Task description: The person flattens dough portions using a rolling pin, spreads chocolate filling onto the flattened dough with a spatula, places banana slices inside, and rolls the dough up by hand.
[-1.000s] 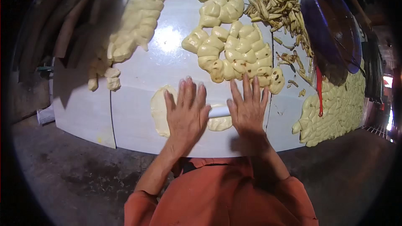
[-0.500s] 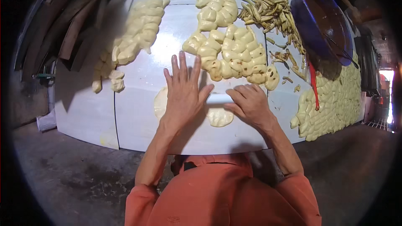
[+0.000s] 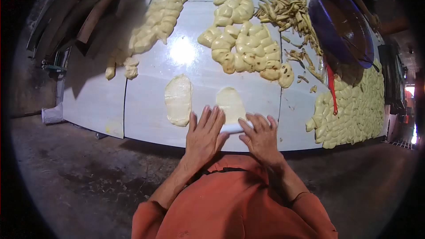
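Note:
A white rolling pin (image 3: 234,128) lies crosswise near the table's front edge, at the near end of a thin oval of flattened dough (image 3: 230,104). My left hand (image 3: 204,132) rests over its left end, fingers stretched forward and thumb pointing inward. Over the right end lies my right hand (image 3: 262,138), its fingers spread flat and its thumb on the near side. My palms cover both ends of the pin. Left of that oval is a second flattened dough piece (image 3: 178,101), longer, close to my left fingertips.
Beyond my hands sits a cluster of dough lumps (image 3: 252,46), with peeled banana pieces (image 3: 283,12) to its right. A purple basin (image 3: 318,20) of brown liquid and a red handle (image 3: 331,89) stand right, by more dough (image 3: 349,113). Another dough row (image 3: 155,24) lies left.
Both hands have drawn back toward me with the rolling pin, to the near end of the right dough oval. Both flattened ovals now show more fully.

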A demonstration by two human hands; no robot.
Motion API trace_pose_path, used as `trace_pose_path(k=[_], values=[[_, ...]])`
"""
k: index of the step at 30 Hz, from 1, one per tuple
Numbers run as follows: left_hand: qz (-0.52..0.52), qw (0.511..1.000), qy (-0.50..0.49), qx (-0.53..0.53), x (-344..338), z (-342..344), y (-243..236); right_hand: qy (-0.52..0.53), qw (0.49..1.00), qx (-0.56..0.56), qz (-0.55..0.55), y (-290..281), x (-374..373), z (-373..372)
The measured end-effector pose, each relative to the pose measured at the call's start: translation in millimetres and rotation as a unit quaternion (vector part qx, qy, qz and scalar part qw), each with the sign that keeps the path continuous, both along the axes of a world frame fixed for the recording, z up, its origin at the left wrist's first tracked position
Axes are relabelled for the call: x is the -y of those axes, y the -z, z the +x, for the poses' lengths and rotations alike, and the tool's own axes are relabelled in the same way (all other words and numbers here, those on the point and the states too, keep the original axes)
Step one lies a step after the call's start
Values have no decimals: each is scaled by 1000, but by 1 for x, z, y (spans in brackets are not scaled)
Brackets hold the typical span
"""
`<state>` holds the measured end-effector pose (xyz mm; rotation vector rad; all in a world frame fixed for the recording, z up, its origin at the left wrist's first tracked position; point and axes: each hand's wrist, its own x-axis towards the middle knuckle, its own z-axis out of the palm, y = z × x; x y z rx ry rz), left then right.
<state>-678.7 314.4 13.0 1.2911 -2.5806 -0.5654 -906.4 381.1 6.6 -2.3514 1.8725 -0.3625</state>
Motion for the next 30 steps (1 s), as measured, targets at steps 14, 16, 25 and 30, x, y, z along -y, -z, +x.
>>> trace_pose_path(k=[14, 16, 25, 30], values=[[-46, 995, -85, 36, 26, -14, 5, 13, 999, -5, 37, -6, 58, -6], [-46, 994, -99, 25, 41, -21, 6, 52, 998, -12, 44, -2, 73, -4], [-94, 978, -188, -8, 162, -56, 17, 206, 977, -38, -40, 10, 173, -9], [-169, 970, -169, -39, 206, -63, 27, 175, 972, -42, -151, 6, 200, -16]])
